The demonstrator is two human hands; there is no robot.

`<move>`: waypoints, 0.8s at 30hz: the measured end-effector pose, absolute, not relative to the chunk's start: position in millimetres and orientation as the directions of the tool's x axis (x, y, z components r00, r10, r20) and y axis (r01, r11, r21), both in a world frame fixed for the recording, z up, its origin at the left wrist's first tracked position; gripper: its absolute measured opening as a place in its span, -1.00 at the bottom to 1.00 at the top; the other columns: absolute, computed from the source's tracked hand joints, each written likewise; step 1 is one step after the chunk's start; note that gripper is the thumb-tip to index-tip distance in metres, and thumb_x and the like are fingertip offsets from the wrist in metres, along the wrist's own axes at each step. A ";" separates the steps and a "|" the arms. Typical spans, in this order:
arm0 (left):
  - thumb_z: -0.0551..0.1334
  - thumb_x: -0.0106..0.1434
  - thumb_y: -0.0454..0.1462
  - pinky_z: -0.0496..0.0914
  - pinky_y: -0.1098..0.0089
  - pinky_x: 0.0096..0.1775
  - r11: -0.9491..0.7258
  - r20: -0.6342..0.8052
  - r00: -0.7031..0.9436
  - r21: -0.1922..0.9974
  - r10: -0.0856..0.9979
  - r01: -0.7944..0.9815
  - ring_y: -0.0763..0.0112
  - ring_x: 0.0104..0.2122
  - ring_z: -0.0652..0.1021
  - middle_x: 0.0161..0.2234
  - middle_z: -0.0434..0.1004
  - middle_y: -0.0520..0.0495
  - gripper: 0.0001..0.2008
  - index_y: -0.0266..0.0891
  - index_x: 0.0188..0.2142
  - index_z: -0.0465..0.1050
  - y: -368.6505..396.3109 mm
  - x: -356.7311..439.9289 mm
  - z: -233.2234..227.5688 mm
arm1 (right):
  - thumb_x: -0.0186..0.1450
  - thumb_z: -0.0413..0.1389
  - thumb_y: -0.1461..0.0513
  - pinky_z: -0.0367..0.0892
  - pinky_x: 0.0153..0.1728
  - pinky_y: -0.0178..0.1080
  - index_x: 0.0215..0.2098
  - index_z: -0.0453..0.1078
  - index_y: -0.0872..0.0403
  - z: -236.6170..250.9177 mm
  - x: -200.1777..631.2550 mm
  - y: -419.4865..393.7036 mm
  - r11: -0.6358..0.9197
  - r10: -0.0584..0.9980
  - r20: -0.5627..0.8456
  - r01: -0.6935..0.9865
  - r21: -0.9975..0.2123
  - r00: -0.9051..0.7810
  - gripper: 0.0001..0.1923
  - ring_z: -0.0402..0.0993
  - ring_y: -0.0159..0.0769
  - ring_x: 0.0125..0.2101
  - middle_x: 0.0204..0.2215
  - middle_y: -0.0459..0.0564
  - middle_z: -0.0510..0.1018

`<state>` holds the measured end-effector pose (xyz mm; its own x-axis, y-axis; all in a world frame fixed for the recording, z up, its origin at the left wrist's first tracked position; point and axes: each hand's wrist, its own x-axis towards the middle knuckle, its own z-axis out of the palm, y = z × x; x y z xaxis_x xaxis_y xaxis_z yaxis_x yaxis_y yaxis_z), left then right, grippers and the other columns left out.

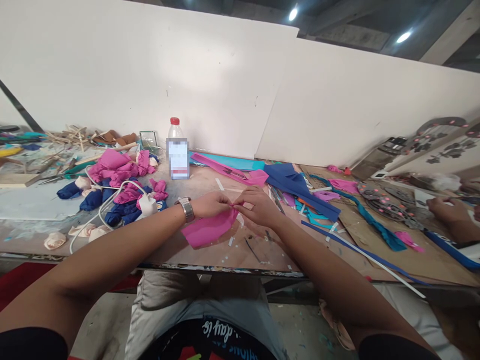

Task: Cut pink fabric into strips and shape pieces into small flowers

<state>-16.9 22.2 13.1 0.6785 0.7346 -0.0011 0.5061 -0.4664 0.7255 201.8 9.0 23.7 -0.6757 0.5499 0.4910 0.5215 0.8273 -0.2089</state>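
Both my hands meet over the middle of the table, pinching the gathered end of a pink fabric piece (208, 230). My left hand (215, 204) is closed on it from the left, a metal watch on that wrist. From the right, my right hand (258, 206) grips the same bunched spot with its fingertips. The rest of the cloth hangs flat below the fingers, towards the table's front edge. Just behind my hands lies a long pink strip (228, 172) with scissors (236, 173) resting on it. Dark blue fabric (300, 185) is spread to the right.
Rolled pink and blue fabric bundles (120, 170) are heaped at left with a white cable (101, 210). A red-capped bottle (178, 155) stands behind. A white stick (386, 265) crosses the right front edge. At far right, another person's hand (448, 212) is at work.
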 end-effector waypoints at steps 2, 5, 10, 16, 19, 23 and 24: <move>0.07 0.31 -0.09 0.29 0.43 -0.39 -0.449 -0.002 0.675 0.746 0.738 0.493 0.42 -0.43 0.44 -0.43 0.53 0.02 -0.64 -0.23 -0.33 0.56 22.7 -17.0 12.5 | 0.39 0.16 0.15 0.26 -0.12 -0.14 -0.30 0.57 0.03 23.0 202.2 9.7 0.825 0.552 0.494 0.526 -0.206 -0.672 -0.82 0.53 -0.22 -0.27 -0.37 -0.01 0.66; 0.09 0.29 -0.11 0.25 0.43 -0.42 -0.430 -0.025 0.654 0.735 0.756 0.525 0.44 -0.47 0.40 -0.49 0.48 0.03 -0.66 -0.25 -0.36 0.55 22.1 -16.7 11.2 | 0.38 0.18 0.16 0.25 -0.11 -0.14 -0.28 0.57 0.04 20.2 203.2 11.9 0.824 0.557 0.468 0.530 -0.203 -0.687 -0.84 0.53 -0.21 -0.25 -0.34 0.00 0.67; 0.09 0.26 -0.14 0.21 0.42 -0.41 -0.444 -0.050 0.658 0.699 0.751 0.560 0.45 -0.49 0.36 -0.52 0.42 0.05 -0.70 -0.26 -0.40 0.51 21.9 -15.8 9.6 | 0.37 0.18 0.19 0.25 -0.11 -0.12 -0.29 0.57 0.04 18.1 203.7 13.9 0.836 0.541 0.461 0.512 -0.200 -0.703 -0.87 0.54 -0.21 -0.25 -0.33 0.00 0.67; 0.11 0.19 -0.20 0.22 0.42 -0.40 -0.409 -0.061 0.652 0.734 0.756 0.542 0.44 -0.49 0.37 -0.50 0.44 0.05 -0.79 -0.24 -0.40 0.49 22.4 -15.5 9.4 | 0.37 0.20 0.17 0.28 -0.14 -0.12 -0.27 0.59 0.01 18.8 202.7 13.5 0.847 0.520 0.502 0.492 -0.200 -0.692 -0.86 0.54 -0.22 -0.28 -0.34 -0.01 0.67; 0.11 0.17 -0.24 0.23 0.42 -0.40 -0.387 -0.072 0.651 0.752 0.756 0.533 0.44 -0.49 0.38 -0.51 0.42 0.06 -0.82 -0.24 -0.42 0.46 21.7 -15.7 10.4 | 0.38 0.19 0.15 0.29 -0.16 -0.14 -0.27 0.59 0.02 18.6 202.2 13.9 0.857 0.502 0.523 0.476 -0.196 -0.689 -0.84 0.54 -0.24 -0.30 -0.35 -0.01 0.67; 0.09 0.16 -0.27 0.22 0.41 -0.40 -0.383 -0.067 0.651 0.761 0.756 0.523 0.43 -0.48 0.38 -0.51 0.40 0.05 -0.83 -0.26 -0.42 0.43 20.5 -15.8 12.2 | 0.37 0.20 0.16 0.29 -0.16 -0.14 -0.28 0.59 0.01 19.1 201.8 13.9 0.867 0.484 0.538 0.461 -0.188 -0.690 -0.86 0.54 -0.25 -0.31 -0.38 -0.02 0.66; 0.09 0.16 -0.28 0.22 0.41 -0.39 -0.384 -0.062 0.653 0.765 0.755 0.517 0.43 -0.48 0.38 -0.51 0.40 0.04 -0.83 -0.27 -0.42 0.43 20.3 -15.7 12.4 | 0.37 0.21 0.16 0.28 -0.16 -0.14 -0.28 0.59 0.01 19.3 201.8 13.8 0.869 0.481 0.540 0.459 -0.187 -0.690 -0.86 0.54 -0.25 -0.31 -0.38 -0.02 0.66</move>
<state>-15.7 20.3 12.4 0.6526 0.7552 -0.0619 0.5171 -0.3842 0.7649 201.8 13.8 19.3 -0.6905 0.4810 0.5402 0.4586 0.8687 -0.1874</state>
